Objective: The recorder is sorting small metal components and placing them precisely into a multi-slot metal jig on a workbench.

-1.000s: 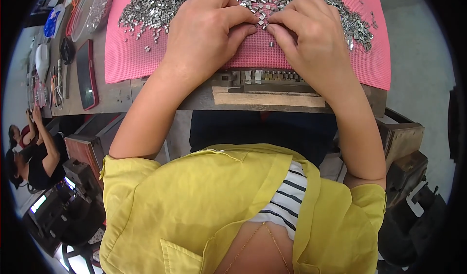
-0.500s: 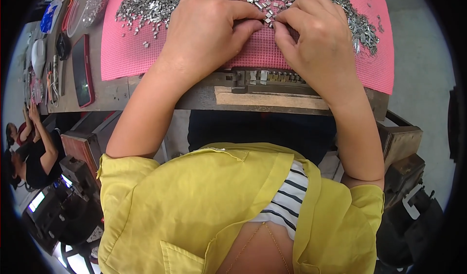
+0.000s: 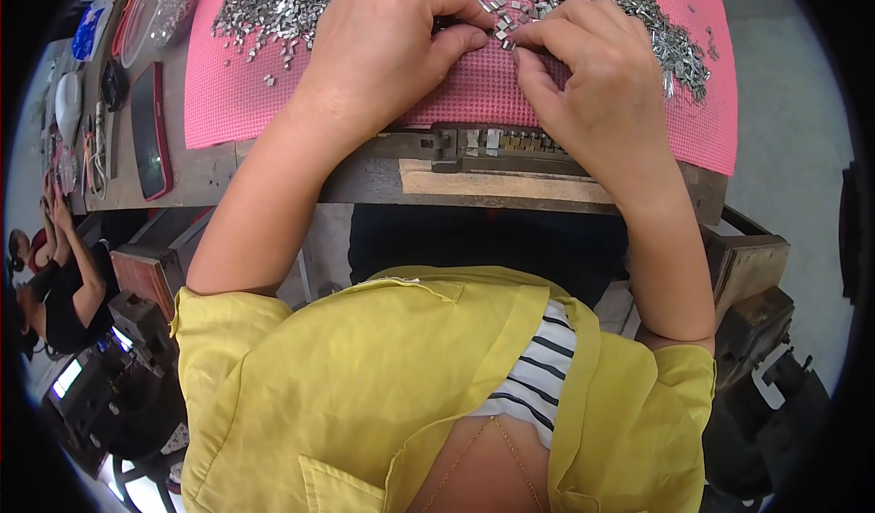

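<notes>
My left hand (image 3: 387,44) and my right hand (image 3: 597,71) face each other low over a pink mesh mat (image 3: 246,112). Each has its thumb and forefinger drawn together in a pinch; whatever lies between the fingertips is too small or hidden to make out. Small square silver metal links (image 3: 503,32) lie loose on the mat right between and behind my fingertips. Below the hands, at the table's front edge, sits a dark metal fixture (image 3: 445,148) with a row of small metal pieces (image 3: 519,141) in it, partly covered by my right wrist.
Heaps of metal pieces spread left (image 3: 273,12) and right (image 3: 674,53) on the mat. A red-edged phone (image 3: 150,130) lies on the table (image 3: 208,171) at left, near a clear bag of small parts (image 3: 171,16) and tools. Two other people (image 3: 68,285) work at far left.
My thumbs and forefingers have shifted slightly, the right thumb sitting a little lower, farther from its forefinger. Both hands stay over the same spot. The whole view has moved a few pixels.
</notes>
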{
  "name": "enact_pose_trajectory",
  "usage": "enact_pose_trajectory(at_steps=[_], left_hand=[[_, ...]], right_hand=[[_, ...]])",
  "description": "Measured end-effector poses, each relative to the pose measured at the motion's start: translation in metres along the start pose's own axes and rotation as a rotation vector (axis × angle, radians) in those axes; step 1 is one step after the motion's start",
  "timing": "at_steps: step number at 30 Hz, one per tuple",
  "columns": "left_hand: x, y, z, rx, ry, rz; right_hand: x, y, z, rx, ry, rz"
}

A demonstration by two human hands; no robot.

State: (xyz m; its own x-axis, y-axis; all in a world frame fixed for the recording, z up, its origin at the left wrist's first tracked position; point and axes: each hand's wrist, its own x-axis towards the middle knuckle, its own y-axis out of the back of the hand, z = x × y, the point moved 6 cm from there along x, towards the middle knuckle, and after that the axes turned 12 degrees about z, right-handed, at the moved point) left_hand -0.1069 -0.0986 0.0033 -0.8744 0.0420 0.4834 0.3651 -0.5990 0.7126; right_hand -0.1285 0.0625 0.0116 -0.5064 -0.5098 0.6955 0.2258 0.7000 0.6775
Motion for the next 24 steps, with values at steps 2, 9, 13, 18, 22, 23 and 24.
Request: enact_pose_trajectory(at_steps=[2, 9, 13, 18, 22, 23, 24], left_hand=[[0.003, -0.001, -0.002, -0.009, -0.002, -0.019], [0.015, -0.001, 0.008, -0.226, -0.206, 0.127], [0.018, -0.005, 0.011, -0.004, 0.069, -0.092], [0.003, 0.017, 0.014, 0.033, 0.074, -0.039], [-0.017, 0.014, 0.043, -0.204, 0.158, 0.006], [-0.020, 0.009, 0.052, -0.178, 0.101, -0.015], [-0.022, 0.005, 0.061, -0.150, 0.045, -0.035]], right_hand=[[-0.001, 0.000, 0.000, 0.015, -0.012, 0.016], [0.003, -0.001, 0.001, 0.022, -0.104, -0.125], [-0.006, -0.009, 0.012, 0.494, 0.222, 0.589], [-0.008, 0.032, 0.016, 0.343, -0.145, 0.123], [-0.034, 0.057, 0.017, 0.262, -0.306, -0.146], [-0.040, 0.060, 0.013, 0.295, -0.335, -0.151], [-0.044, 0.062, 0.010, 0.330, -0.363, -0.156]])
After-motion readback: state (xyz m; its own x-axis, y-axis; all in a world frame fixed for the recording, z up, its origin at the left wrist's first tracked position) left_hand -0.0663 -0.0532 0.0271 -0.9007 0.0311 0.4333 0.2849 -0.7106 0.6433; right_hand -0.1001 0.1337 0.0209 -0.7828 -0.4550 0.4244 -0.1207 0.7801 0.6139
